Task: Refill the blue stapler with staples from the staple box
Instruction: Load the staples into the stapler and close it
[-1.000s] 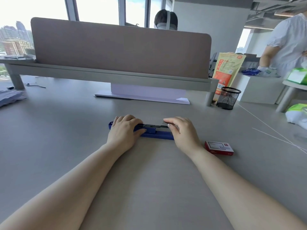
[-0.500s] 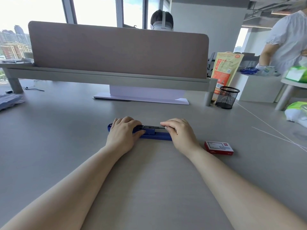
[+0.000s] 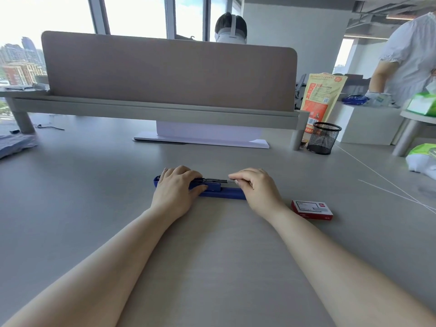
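Little differs from half a second ago: both hands stay on the blue stapler (image 3: 220, 192) at the centre of the frame, and the only visible change is a small one, the right hand (image 3: 258, 188) sitting a touch lower on the metal rail with its fingertips curled closer over it, while the whole scene sits slightly lower in the frame (the head camera seems to have tipped, not the objects). The left hand (image 3: 175, 190) lies palm-down over the left end of the stapler, fingers bent together across the top and the thumb pressed against the blue body on the near side, so it is gripping the stapler against the grey desk (image 3: 94, 208). The right hand covers the right end, knuckles up, fingers folded narrowly with the tips pinched on the silver strip that runs along the open stapler; whether that strip is the rail alone or staples too I cannot tell. Both forearms stretch in from the bottom corners of the frame, resting low over the desk. The red staple box (image 3: 312, 210) lies flat on the desk just right of the right wrist, lower right of centre, apart from the stapler and untouched. A black mesh cup (image 3: 324, 138) stands toward the upper right.
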A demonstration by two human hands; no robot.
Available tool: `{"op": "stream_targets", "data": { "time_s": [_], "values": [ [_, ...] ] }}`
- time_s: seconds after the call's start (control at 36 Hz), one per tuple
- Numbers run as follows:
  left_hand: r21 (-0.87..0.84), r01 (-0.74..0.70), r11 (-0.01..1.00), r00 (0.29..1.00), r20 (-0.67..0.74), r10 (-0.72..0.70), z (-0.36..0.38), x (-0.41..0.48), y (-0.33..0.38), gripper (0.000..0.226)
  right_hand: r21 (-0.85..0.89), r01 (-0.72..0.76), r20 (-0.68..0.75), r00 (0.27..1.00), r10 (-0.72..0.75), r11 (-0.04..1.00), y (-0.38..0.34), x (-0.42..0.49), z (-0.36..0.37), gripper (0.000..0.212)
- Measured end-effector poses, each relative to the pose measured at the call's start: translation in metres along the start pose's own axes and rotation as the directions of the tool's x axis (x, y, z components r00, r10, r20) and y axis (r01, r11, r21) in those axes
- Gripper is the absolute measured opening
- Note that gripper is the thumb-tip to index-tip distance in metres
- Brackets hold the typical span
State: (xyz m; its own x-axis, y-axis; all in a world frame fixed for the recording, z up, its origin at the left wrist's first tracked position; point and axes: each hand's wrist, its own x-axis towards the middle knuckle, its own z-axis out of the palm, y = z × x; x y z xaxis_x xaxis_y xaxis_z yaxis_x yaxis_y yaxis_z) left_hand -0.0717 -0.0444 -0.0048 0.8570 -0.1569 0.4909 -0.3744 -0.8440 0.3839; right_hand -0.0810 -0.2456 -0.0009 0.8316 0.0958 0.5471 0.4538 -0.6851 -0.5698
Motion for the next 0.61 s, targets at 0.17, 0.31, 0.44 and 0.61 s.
{"op": "stream_targets", "data": {
  "time_s": [0.17, 0.31, 0.44, 0.61],
  "values": [
    [0.002, -0.003, 1.000, 1.000, -0.004, 0.003, 0.000, 0.000, -0.001, 0.030, 0.001, 0.010, 0.021, 1.000, -0.010, 1.000, -0.001, 0.001, -0.003, 0.023],
    [0.005, -0.002, 1.000, 1.000, -0.004, 0.002, 0.001, 0.001, -0.003, 0.030, -0.151, 0.128, 0.054, 0.991, -0.121, 0.980, 0.003, 0.000, -0.005, 0.023],
    [0.021, -0.018, 1.000, 1.000, 0.004, 0.018, -0.001, 0.001, -0.004, 0.031, -0.384, 0.250, 0.082, 0.968, -0.237, 0.889, 0.008, -0.007, -0.012, 0.025],
    [0.080, 0.015, 0.997, 0.999, 0.038, -0.019, -0.007, 0.001, -0.012, 0.048, -0.202, 0.004, 0.002, 1.000, -0.004, 0.979, 0.013, -0.013, -0.017, 0.031]
  ]
}}
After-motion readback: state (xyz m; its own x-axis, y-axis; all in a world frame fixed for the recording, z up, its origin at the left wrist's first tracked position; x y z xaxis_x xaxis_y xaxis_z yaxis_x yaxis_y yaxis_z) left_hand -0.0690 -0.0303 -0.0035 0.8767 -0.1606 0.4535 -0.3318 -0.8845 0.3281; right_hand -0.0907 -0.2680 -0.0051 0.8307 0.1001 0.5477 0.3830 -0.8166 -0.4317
